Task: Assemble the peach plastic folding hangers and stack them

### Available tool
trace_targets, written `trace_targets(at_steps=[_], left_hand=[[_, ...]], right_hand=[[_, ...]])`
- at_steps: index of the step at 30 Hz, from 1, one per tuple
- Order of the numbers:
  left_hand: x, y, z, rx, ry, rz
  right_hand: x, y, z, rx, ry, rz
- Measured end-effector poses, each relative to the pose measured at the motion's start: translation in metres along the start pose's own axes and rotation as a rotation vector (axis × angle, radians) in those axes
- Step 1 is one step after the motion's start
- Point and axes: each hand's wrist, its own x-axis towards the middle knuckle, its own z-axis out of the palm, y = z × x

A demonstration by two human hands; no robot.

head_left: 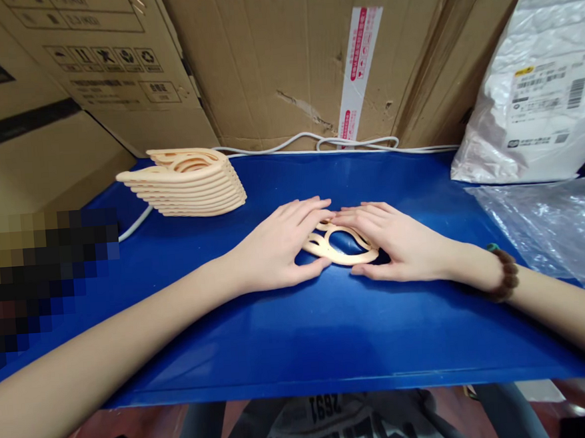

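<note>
A cream-coloured, openwork piece with curved loops (351, 257), seemingly plastic, lies on the blue table top between my two hands. My left hand (287, 243) covers its left end, with the thumb at the near edge and the fingers over the far side. At its right end is my right hand (399, 238), thumb along the near rim and fingers bent over the top. The fingertips of both hands almost meet at the far side and hide part of the piece. Farther back on the left stands a neat stack of similar cream looped pieces (190, 189).
Cardboard boxes (271, 60) wall off the back and left of the blue table (301, 338). A white cable (267, 147) runs along the back edge. On the right are a white parcel bag (491, 125) with a label and a clear plastic bag (548, 228).
</note>
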Motion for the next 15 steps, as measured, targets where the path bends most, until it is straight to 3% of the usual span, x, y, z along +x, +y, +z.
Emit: trace_targets(at_steps=[6, 11, 15], left_hand=[[0.0023, 0.001, -0.003, 0.075, -0.044, -0.067], [0.0032, -0.0004, -0.0063, 0.142, 0.055, -0.002], [0.0024, -0.0007, -0.0079, 0.223, 0.184, 0.048]], right_hand=[[0.0012, -0.0021, -0.001, 0.05, 0.003, 0.06], [0.0011, -0.0008, -0.0038, 0.103, 0.113, 0.27], [0.0019, -0.001, -0.0093, 0.426, 0.157, 0.512]])
